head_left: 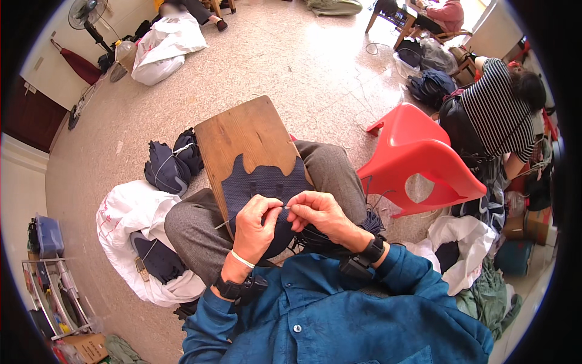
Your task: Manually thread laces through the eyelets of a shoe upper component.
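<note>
Both hands are up close together over a dark navy fabric piece [264, 188] lying on a wooden board [245, 136] propped across the knees. The left hand [254, 227] is curled, thumb and fingers pinched shut on what looks like a needle [223, 224], a thin metal tip poking out to its left. The right hand [318, 212] is pinched too, fingertips nipping a thread [286, 207] right at the gap between the two hands, so they nearly touch. The fabric sits just beyond and under the hands, its notched top edge against the bare wood.

Left of the left hand there's a white bag [130, 212] on the floor with more dark pieces in it. Off to the right of the right hand stands a red plastic stool [418, 155], and beyond that a person in a striped shirt [497, 112].
</note>
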Demonstrator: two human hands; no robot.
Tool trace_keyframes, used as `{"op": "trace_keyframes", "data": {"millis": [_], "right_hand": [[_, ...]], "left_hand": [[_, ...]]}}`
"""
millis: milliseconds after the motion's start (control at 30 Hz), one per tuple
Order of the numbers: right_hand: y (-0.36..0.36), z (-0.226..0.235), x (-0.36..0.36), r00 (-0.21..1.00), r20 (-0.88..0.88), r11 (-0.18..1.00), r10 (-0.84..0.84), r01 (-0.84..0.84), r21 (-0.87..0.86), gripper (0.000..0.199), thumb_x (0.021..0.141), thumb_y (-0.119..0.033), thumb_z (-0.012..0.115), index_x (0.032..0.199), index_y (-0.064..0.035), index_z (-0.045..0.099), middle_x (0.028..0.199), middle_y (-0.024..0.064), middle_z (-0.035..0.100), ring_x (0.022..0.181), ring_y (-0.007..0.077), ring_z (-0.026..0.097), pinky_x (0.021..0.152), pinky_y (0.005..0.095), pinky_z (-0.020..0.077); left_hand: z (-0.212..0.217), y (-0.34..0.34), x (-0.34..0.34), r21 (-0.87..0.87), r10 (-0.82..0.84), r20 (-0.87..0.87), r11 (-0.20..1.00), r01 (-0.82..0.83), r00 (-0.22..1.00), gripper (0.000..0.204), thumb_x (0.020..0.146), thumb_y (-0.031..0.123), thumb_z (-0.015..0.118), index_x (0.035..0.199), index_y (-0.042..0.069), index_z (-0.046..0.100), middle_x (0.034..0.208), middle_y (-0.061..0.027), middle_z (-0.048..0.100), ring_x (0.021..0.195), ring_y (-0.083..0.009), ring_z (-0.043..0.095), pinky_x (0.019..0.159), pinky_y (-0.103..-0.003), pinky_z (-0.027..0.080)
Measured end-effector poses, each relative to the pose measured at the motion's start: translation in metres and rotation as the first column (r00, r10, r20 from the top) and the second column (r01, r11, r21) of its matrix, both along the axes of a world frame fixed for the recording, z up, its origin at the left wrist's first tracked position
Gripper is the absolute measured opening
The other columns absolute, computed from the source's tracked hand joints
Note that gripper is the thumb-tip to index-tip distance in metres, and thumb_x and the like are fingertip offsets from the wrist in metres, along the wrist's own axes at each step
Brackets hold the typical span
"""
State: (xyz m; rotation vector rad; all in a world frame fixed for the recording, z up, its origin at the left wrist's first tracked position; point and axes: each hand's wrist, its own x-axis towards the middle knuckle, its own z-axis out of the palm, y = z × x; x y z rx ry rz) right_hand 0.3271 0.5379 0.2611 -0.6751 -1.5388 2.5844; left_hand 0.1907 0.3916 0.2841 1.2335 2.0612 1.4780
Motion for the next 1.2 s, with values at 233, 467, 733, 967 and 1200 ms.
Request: {"op": "trace_keyframes", "data": {"millis": [233, 467, 733, 967, 1200], "right_hand": [[-0.001, 0.0, 0.0, 1.0, 0.012, 1.0, -0.022, 0.022, 0.012, 0.018, 0.106, -0.016, 0.059, 0.112, -0.0009, 0.065, 0.089, 0.0034, 0.068, 0.074, 0.009, 0.066, 0.067, 0.0243, 0.0576], [0.0, -0.002, 0.0, 1.0, 0.019, 1.0, -0.004, 0.005, -0.011, 0.018, 0.105, -0.018, 0.061, 0.112, -0.0018, 0.066, 0.089, 0.0016, 0.067, 0.074, 0.0071, 0.064, 0.068, 0.0229, 0.0563], [0.0, -0.006, 0.0, 1.0, 0.014, 0.995, 0.007, -0.008, 0.097, 0.016, 0.104, -0.014, 0.062, 0.112, -0.0007, 0.067, 0.089, 0.0011, 0.067, 0.074, 0.0066, 0.065, 0.068, 0.0217, 0.0558], [-0.003, -0.002, 0.0, 1.0, 0.005, 0.971, -0.004, 0.003, 0.238, 0.012, 0.102, -0.008, 0.064, 0.109, -0.0003, 0.067, 0.087, 0.0013, 0.068, 0.073, 0.0052, 0.064, 0.068, 0.0214, 0.0558], [-0.012, 0.005, -0.003, 0.998, -0.016, 0.844, -0.063, 0.062, 0.532, 0.01, 0.099, -0.007, 0.064, 0.103, 0.0014, 0.067, 0.08, 0.0018, 0.066, 0.071, 0.0071, 0.063, 0.064, 0.0232, 0.053]], "left_hand": [[0.002, 0.0, 0.003, -0.007, 0.037, 0.041, 0.999, -0.037, 0.998, 0.006, 0.089, -0.005, 0.07, 0.093, -0.001, 0.069, 0.086, -0.007, 0.063, 0.072, -0.0134, 0.063, 0.061, -0.026, 0.05], [-0.001, -0.001, 0.002, -0.029, -0.003, -0.023, 1.0, 0.002, 1.0, 0.007, 0.087, -0.005, 0.07, 0.092, 0.0, 0.069, 0.086, -0.0062, 0.06, 0.069, -0.0134, 0.06, 0.059, -0.026, 0.05], [-0.006, -0.002, 0.001, -0.016, -0.01, -0.127, 1.0, 0.008, 0.992, 0.008, 0.086, -0.005, 0.071, 0.09, 0.0, 0.068, 0.085, -0.0073, 0.059, 0.07, -0.0158, 0.061, 0.058, -0.027, 0.05], [-0.004, -0.001, 0.002, -0.002, 0.002, -0.307, 1.0, -0.003, 0.952, 0.012, 0.081, -0.006, 0.072, 0.088, 0.002, 0.067, 0.082, -0.0107, 0.058, 0.071, -0.0258, 0.062, 0.062, -0.034, 0.05], [-0.008, 0.0, 0.005, 0.042, 0.01, -0.336, 0.999, 0.004, 0.942, 0.011, 0.081, -0.006, 0.072, 0.088, 0.001, 0.067, 0.082, -0.0108, 0.06, 0.07, -0.0253, 0.062, 0.062, -0.035, 0.05]]}}
